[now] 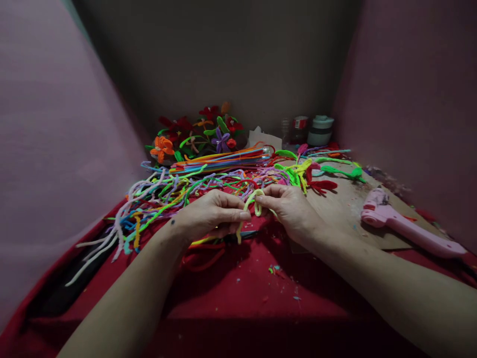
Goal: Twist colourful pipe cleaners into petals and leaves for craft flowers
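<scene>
Both my hands meet over the middle of a red cloth (pixel 238 288). My left hand (pixel 212 214) pinches one end of a pale yellow-green pipe cleaner (pixel 250 203), fingers closed. My right hand (pixel 288 206) pinches the same pipe cleaner at its bent loop, fingers closed too. The stem arches between the two hands and a short tail hangs down below my left fingertips. Just behind the hands lies a tangled heap of many-coloured pipe cleaners (pixel 179 191).
A bundle of straight pipe cleaners (pixel 223 160) lies behind the heap, and finished pipe-cleaner flowers (pixel 197 134) stand at the back. A pink glue gun (pixel 402 226) rests on brown cardboard (pixel 346 204) at the right. Jars (pixel 319 130) stand at the far wall. Pink walls close in on both sides.
</scene>
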`<state>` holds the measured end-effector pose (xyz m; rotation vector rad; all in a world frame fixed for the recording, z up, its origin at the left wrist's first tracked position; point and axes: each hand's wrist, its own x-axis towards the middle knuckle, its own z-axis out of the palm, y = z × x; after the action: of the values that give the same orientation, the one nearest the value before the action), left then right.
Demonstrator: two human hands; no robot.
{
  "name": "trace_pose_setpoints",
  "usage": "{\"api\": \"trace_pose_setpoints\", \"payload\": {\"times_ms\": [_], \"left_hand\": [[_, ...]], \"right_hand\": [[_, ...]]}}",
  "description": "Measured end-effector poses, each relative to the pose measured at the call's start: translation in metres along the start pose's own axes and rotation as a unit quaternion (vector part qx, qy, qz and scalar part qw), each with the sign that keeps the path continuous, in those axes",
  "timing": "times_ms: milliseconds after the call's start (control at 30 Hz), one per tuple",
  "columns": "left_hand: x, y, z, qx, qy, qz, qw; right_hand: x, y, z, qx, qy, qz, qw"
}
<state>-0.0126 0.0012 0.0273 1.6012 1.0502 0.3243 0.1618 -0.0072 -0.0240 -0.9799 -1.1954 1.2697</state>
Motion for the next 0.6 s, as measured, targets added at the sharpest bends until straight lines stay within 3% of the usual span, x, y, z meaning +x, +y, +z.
{"api": "trace_pose_setpoints", "payload": {"times_ms": [100,267,467,600], "left_hand": [[-0.002,0.002,0.0,-0.045,0.004,-0.004,0.999],[-0.001,0.003,0.007,-0.099,0.105,0.072,0.987],[0.001,0.006,0.019,-0.079,0.153,0.091,0.981],[0.003,0.005,0.023,-0.027,0.153,0.101,0.983]], "right_hand": [[-0.001,-0.002,0.001,-0.007,0.005,0.0,1.0],[-0.003,-0.005,0.002,-0.041,0.014,0.0,0.999],[-0.004,-0.002,0.001,-0.041,0.001,0.003,0.999],[-0.002,0.0,0.0,-0.057,-0.003,0.01,0.998]]}}
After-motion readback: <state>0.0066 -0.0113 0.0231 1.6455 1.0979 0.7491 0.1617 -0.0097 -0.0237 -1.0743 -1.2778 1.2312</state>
